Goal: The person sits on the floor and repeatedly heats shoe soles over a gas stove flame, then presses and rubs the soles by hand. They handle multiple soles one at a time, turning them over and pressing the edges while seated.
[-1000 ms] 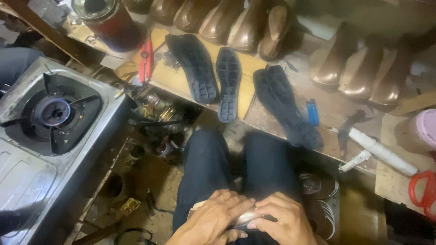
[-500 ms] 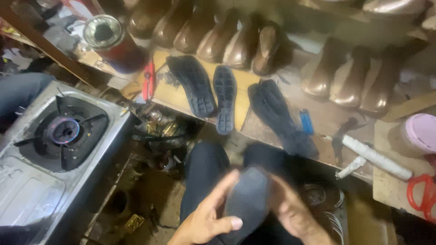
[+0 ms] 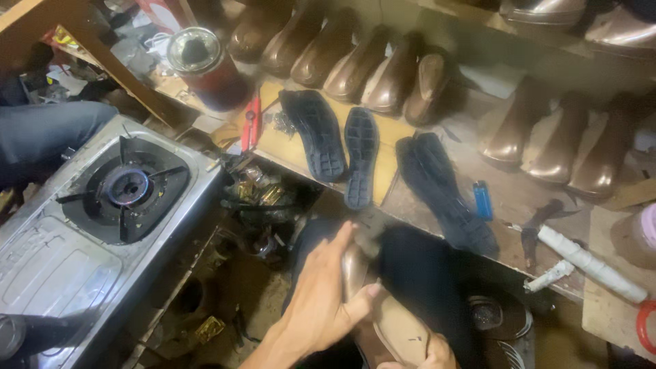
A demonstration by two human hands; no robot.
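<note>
Burning with a low blue ring, the gas stove [image 3: 126,188] sits at the left of the frame; half a second ago it lay further up and left, so the head has turned. Just right of lower centre, the left hand [image 3: 324,301] is now raised and clasps the brown shoe upper [image 3: 355,273], which stands tilted over the lap where a dark sole was held flat before. At the bottom edge the right hand [image 3: 427,355] closes on its pale underside. Black soles [image 3: 362,160] lie on the bench [image 3: 287,140] above.

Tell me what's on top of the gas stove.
On the gas stove sits only its black burner grate with a small blue flame; no pot. Its near left corner runs out of view.
</note>
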